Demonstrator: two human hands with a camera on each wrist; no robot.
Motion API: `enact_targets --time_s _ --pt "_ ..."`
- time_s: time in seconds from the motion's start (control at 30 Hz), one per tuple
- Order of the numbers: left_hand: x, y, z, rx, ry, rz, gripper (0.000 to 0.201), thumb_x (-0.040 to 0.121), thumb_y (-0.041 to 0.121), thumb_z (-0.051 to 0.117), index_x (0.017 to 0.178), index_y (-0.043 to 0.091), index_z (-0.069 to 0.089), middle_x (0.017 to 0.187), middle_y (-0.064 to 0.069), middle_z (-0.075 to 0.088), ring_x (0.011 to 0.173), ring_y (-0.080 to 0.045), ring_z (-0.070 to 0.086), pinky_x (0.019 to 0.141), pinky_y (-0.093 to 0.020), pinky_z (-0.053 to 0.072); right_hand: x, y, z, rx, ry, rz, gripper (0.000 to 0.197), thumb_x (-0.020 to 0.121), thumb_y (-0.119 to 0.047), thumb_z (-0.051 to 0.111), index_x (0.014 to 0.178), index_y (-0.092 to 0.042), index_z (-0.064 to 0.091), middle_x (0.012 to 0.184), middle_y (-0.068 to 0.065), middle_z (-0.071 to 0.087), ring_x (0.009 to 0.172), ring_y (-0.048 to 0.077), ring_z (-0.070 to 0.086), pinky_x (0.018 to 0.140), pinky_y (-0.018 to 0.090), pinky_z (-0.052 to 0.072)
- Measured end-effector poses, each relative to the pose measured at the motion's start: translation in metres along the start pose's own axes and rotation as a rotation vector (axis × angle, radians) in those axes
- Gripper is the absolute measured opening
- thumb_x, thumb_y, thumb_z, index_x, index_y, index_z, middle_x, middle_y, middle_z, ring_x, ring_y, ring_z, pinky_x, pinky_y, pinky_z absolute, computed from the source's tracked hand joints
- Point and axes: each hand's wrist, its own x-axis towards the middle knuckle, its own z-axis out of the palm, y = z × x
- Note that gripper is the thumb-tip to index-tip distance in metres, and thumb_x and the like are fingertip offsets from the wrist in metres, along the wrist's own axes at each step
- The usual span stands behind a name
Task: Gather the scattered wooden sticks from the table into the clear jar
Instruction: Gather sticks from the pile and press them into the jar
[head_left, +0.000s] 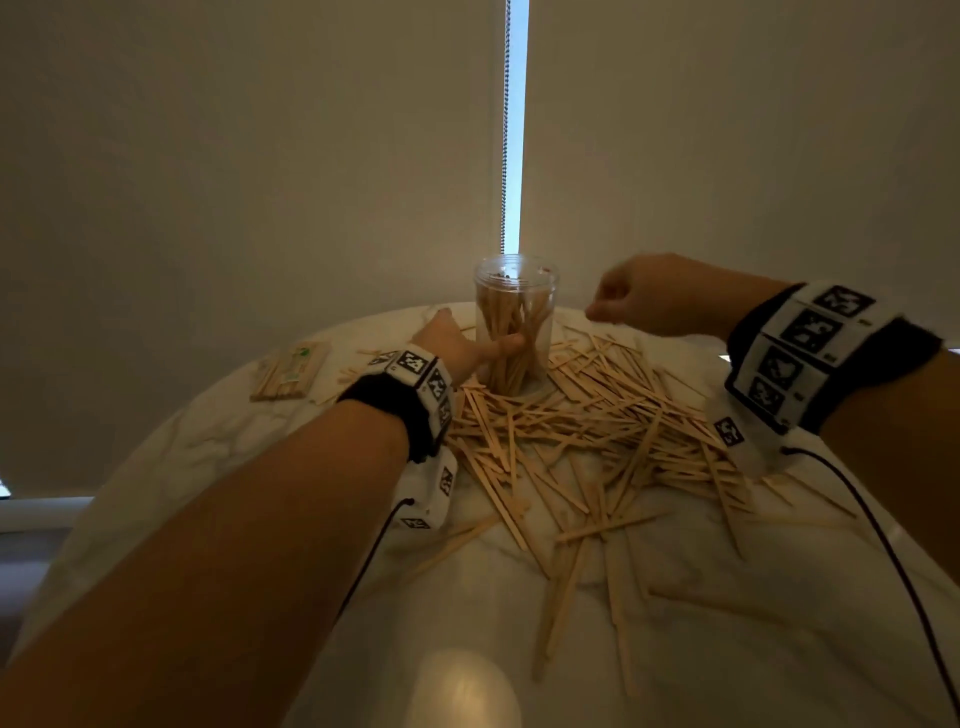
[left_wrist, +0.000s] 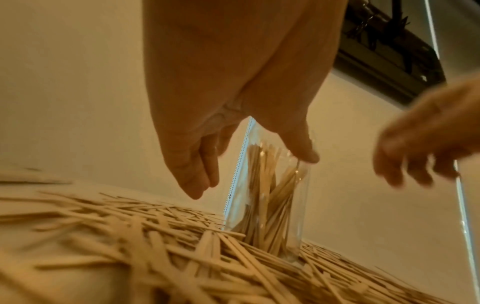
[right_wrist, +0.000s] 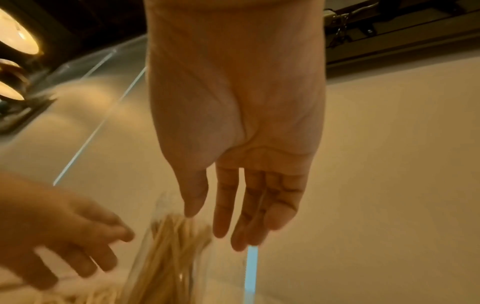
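While the clear jar (head_left: 516, 325) stood upright near the table's (head_left: 218, 441) far edge, partly filled with sticks, our left hand (head_left: 453, 345) reached round its side, thumb on the wall; whether the fingers gripped it we could not tell. Our right hand (right_wrist: 235, 131) hung beside the jar's rim, fingers straight, holding nothing. Scattered wooden sticks (head_left: 587, 441) covered the table's middle around the jar's base.

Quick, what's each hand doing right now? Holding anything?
Left hand: thumb and fingers around the clear jar, steadying it upright.
Right hand: holds nothing; fingers straight and relaxed in its wrist view, beside the jar's top.
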Motion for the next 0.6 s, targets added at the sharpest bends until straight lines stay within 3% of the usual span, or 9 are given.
enact_targets --time_s 0.07,0.13,0.23,0.3,0.37,0.43,0.5,0.6 --pt "-0.023 -0.007 -0.016 0.110 -0.032 0.017 0.088 0.075 0.065 0.073 0.138 0.008 0.053 0.137 -0.010 0.059 0.118 -0.026 0.058 0.091 -0.035 0.047 -0.021 0.018 0.016 -0.050 -0.146 0.089 0.048 0.095 -0.053 0.053 0.116 -0.012 0.067 0.112 0.008 0.068 0.100 0.022 0.061 0.092 0.037 0.048" --pt "-0.044 -0.018 -0.030 0.193 -0.103 0.046 0.064 0.076 0.061 0.074 0.116 0.011 0.070 0.112 -0.006 0.071 0.098 -0.022 0.066 0.083 -0.035 0.055 -0.045 0.032 0.031 -0.096 -0.262 0.185 0.068 0.089 -0.069 0.047 0.120 -0.011 0.065 0.118 0.009 0.067 0.104 0.022 0.061 0.097 0.038 0.048" --pt "-0.083 -0.032 -0.044 0.357 -0.322 0.055 0.059 0.072 0.064 0.076 0.111 0.019 0.071 0.106 0.002 0.069 0.098 -0.017 0.065 0.087 -0.037 0.058 -0.074 0.051 0.053 -0.152 -0.388 0.321 0.111 0.063 -0.095 0.036 0.129 -0.009 0.060 0.131 0.009 0.061 0.116 0.024 0.058 0.103 0.037 0.043" --pt "-0.109 -0.041 -0.046 0.569 -0.431 0.049 0.063 0.069 0.067 0.077 0.108 0.019 0.065 0.108 0.005 0.063 0.099 -0.016 0.060 0.082 -0.032 0.053 -0.087 0.058 0.064 -0.134 -0.450 0.333 0.124 0.042 -0.105 0.038 0.121 -0.014 0.064 0.122 0.006 0.065 0.110 0.021 0.060 0.103 0.037 0.043" --pt "-0.129 -0.050 -0.041 0.748 -0.457 0.056 0.067 0.067 0.068 0.077 0.107 0.017 0.058 0.108 0.002 0.060 0.097 -0.018 0.057 0.078 -0.031 0.047 -0.098 0.051 0.069 -0.066 -0.447 0.311 0.117 0.041 -0.100 0.053 0.124 -0.018 0.062 0.123 0.003 0.065 0.111 0.021 0.059 0.102 0.037 0.044" --pt "-0.141 -0.058 -0.033 0.830 -0.429 0.097 0.065 0.070 0.064 0.077 0.106 0.014 0.056 0.106 -0.002 0.058 0.095 -0.020 0.055 0.080 -0.032 0.046 -0.104 0.035 0.072 -0.028 -0.412 0.270 0.096 0.059 -0.084 0.067 0.133 -0.024 0.056 0.129 0.001 0.063 0.116 0.021 0.058 0.104 0.034 0.043" --pt "-0.146 -0.063 -0.026 0.802 -0.379 0.136 0.057 0.079 0.054 0.076 0.113 0.011 0.060 0.113 -0.004 0.061 0.102 -0.022 0.057 0.084 -0.031 0.047 -0.105 0.020 0.076 -0.043 -0.371 0.234 0.084 0.069 -0.072 0.071 0.136 -0.024 0.053 0.131 0.001 0.061 0.117 0.022 0.057 0.103 0.035 0.044" --pt "-0.146 -0.066 -0.018 0.706 -0.283 0.183 0.033 0.089 0.027 0.072 0.118 0.015 0.064 0.122 -0.006 0.064 0.111 -0.024 0.059 0.088 -0.030 0.049 -0.102 -0.001 0.080 -0.071 -0.346 0.236 0.057 0.077 -0.061 0.073 0.109 -0.014 0.066 0.108 0.004 0.067 0.096 0.020 0.061 0.080 0.029 0.048"
